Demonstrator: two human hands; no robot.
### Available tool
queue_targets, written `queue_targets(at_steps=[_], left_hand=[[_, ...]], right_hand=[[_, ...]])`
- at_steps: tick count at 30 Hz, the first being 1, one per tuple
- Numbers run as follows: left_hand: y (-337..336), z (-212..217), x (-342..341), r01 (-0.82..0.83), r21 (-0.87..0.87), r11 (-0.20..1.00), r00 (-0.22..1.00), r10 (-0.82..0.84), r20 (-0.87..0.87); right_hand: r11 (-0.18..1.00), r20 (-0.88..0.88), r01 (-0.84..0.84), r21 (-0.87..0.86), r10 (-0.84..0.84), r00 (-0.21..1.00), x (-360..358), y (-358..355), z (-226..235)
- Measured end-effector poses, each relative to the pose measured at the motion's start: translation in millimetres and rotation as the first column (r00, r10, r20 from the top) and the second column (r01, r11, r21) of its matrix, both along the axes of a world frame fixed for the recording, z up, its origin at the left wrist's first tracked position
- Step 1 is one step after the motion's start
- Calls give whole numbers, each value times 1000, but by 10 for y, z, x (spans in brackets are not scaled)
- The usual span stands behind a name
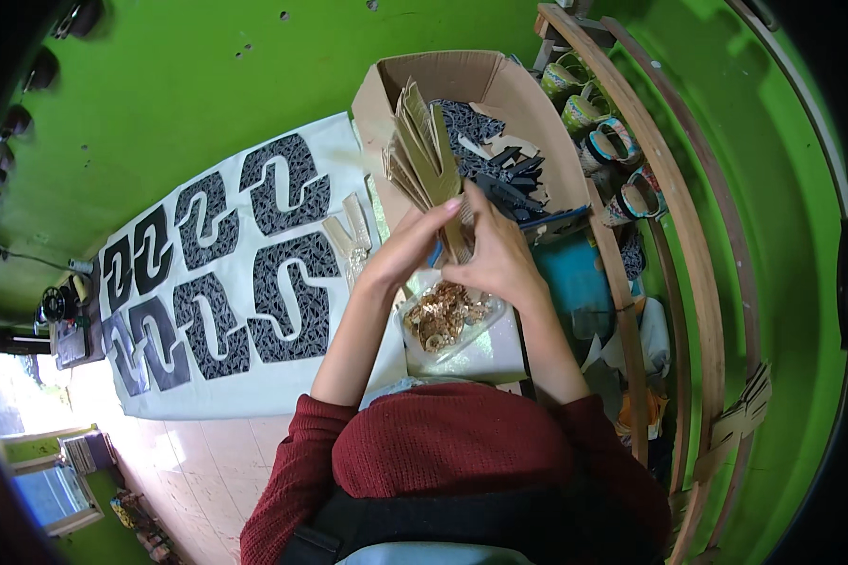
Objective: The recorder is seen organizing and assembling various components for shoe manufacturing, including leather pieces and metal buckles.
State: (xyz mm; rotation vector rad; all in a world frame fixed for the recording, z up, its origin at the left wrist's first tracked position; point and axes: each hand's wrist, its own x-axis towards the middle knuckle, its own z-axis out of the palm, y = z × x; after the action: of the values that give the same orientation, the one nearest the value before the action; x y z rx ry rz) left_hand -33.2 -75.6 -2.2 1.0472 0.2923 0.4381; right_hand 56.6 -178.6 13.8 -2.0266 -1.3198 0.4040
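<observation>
A fanned stack of tan card strips [422, 151] stands at centre, just above both hands. The left hand [410, 247] and right hand [497, 254] pinch its base together. At six o'clock, a clear bag of gold trinkets [446, 320]; at twelve, a cardboard box [481, 89]; at nine, patterned black cutouts [245, 264].

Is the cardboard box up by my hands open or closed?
Open: the cardboard box has its flaps up, with dark patterned cut pieces showing inside.

Your fanned stack of tan, strap-shaped cardboard cut-outs [422, 151] stood tilted upright, pinched at its lower end above the clear plastic tray of small golden trinkets [443, 318] in your lap.
</observation>
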Motion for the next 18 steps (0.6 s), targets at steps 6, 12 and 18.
queue_targets(at_steps=[6, 12, 18], left_hand=[[106, 139, -297, -1, 255, 967, 996, -22, 85], [82, -298, -776, -201, -91, 975, 899, 221, 379], [-119, -715, -1403, -385, -335, 860, 885, 447, 130]], right_hand=[[947, -245, -138, 291, 214, 946, -196, -107, -5], [932, -174, -312, 182, 343, 923, -559, -42, -295], [901, -340, -413, 132, 433, 835, -1043, -100, -705]])
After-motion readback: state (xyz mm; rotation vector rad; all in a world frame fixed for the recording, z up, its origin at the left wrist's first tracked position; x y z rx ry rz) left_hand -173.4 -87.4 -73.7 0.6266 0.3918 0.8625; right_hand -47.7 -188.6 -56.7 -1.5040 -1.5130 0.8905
